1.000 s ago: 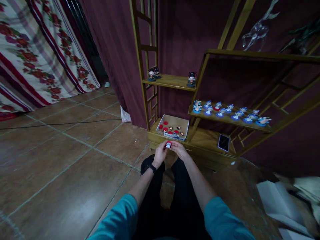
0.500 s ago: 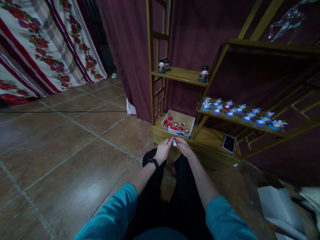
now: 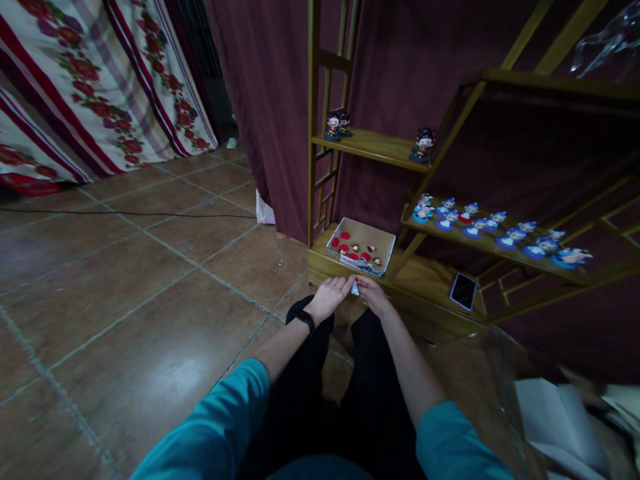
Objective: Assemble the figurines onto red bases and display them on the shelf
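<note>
both hands have edged forward; left hand (image 3: 330, 300) and right hand (image 3: 373, 297) pinch a small white figurine piece (image 3: 355, 288) between meeting fingertips, cardboard box (image 3: 361, 246) just beyond.

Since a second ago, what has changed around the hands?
The small piece held between the left hand and right hand has been turned: its red face, up a second ago, no longer shows, only white. Both hands still pinch it together in front of the cardboard box. The phone and the blue figurines have not moved on their shelves.
</note>
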Motion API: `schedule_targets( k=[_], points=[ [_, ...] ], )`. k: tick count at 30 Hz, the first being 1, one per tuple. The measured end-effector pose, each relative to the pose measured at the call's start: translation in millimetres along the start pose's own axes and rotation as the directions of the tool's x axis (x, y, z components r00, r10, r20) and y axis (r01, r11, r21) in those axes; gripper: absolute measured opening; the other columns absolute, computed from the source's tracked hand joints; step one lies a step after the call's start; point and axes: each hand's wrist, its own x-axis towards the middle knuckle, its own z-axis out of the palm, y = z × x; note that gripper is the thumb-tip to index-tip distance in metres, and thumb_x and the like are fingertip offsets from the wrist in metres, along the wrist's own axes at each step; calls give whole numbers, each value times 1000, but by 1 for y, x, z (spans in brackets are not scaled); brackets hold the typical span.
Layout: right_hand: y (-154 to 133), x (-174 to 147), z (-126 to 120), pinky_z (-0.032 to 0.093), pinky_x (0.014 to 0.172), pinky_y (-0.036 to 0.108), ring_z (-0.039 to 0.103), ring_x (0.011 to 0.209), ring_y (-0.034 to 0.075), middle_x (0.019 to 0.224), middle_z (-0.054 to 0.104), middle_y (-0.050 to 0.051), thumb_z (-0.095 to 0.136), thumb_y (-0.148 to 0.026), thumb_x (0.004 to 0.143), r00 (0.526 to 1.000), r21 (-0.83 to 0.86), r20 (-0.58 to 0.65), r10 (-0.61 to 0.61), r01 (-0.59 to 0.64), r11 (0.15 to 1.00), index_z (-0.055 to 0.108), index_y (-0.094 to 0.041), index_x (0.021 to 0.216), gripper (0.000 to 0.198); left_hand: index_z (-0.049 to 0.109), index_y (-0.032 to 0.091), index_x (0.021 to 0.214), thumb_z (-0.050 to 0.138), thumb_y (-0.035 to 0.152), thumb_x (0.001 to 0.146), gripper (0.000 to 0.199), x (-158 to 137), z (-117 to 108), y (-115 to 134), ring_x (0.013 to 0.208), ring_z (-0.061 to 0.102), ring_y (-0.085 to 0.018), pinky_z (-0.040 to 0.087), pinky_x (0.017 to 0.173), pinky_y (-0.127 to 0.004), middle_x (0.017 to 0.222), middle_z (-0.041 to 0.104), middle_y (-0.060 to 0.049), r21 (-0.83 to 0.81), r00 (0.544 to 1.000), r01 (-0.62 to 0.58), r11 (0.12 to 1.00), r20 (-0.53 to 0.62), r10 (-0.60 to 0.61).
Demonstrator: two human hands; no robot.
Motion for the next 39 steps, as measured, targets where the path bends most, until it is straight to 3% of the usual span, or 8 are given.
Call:
schedule_targets(
  k=[29, 39],
  points=[
    [-1, -2, -7, 44, 68, 26, 60, 73, 15, 89, 68, 3, 67, -22, 55, 1000, -50, 9, 25, -25, 998, 65, -21, 97, 42, 23, 14, 132, 30, 10, 86, 47, -2, 0, 10, 89, 51, -18, 37, 78, -32, 94, 52, -9, 62, 999, -34, 997, -9, 34],
    [1, 0, -9, 43, 67, 24, 60, 75, 15, 89, 68, 1, 62, -15, 54, 1000, -40, 5, 29, -28, 999, 67, -22, 92, 40, 26, 14, 129, 29, 10, 86, 44, -2, -2, 13, 91, 51, -18, 37, 79, -34, 100, 52, -10, 64, 998, -58, 996, 20, 57]
  ],
)
